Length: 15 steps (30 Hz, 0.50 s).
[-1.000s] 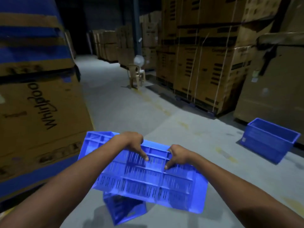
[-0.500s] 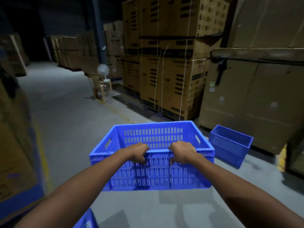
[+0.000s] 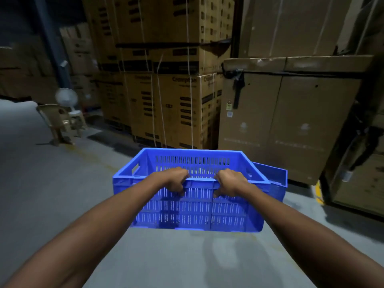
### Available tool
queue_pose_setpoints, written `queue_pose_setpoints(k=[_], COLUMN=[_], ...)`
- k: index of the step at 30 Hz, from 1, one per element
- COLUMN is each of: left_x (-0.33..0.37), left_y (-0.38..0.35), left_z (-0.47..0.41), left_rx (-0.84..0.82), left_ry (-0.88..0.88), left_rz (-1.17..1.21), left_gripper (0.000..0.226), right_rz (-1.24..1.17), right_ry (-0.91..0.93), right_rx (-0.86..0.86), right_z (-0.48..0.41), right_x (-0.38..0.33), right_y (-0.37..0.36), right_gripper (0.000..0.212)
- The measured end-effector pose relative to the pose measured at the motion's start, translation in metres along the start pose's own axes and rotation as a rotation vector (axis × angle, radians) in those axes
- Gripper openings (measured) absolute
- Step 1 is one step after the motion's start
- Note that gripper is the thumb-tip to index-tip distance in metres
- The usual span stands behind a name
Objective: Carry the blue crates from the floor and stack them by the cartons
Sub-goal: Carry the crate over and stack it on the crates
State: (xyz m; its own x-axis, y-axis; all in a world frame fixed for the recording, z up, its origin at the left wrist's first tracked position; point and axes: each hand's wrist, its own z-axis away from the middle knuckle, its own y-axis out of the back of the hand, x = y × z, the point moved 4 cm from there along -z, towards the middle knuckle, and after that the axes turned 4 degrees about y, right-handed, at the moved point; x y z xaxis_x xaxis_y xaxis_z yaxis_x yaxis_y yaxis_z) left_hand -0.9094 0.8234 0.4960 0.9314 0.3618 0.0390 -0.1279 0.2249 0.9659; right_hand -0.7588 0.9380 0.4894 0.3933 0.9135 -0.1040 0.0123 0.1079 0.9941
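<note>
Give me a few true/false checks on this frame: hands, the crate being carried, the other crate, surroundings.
1. Both the left hand and the right hand grip the near rim of the carried crate. True.
2. The carried crate is upside down. False: its open side faces up, and the slotted far wall shows inside.
3. A second crate shows behind the carried crate's right side, in front of the cartons. True.
4. The chair stands to the right of the cartons. False: it stands at the left, beside a fan.
</note>
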Motion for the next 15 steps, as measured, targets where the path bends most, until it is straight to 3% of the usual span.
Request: queue_pose_setpoints(k=[8, 15], left_x=[0.0, 0.023], left_y=[0.032, 0.039], left_z=[-0.158, -0.32], left_rx=[-0.045, -0.213], left_ry=[-0.11, -0.132], left_rz=[-0.056, -0.074], left_gripper=[0.019, 0.026], right_rz=[-0.072, -0.191], right_ry=[-0.124, -0.178], right_rx=[-0.042, -0.147], right_z=[-0.099, -0.192], right_x=[0.108, 0.234], right_y=[-0.004, -0.027], right_gripper=[0.043, 0.049])
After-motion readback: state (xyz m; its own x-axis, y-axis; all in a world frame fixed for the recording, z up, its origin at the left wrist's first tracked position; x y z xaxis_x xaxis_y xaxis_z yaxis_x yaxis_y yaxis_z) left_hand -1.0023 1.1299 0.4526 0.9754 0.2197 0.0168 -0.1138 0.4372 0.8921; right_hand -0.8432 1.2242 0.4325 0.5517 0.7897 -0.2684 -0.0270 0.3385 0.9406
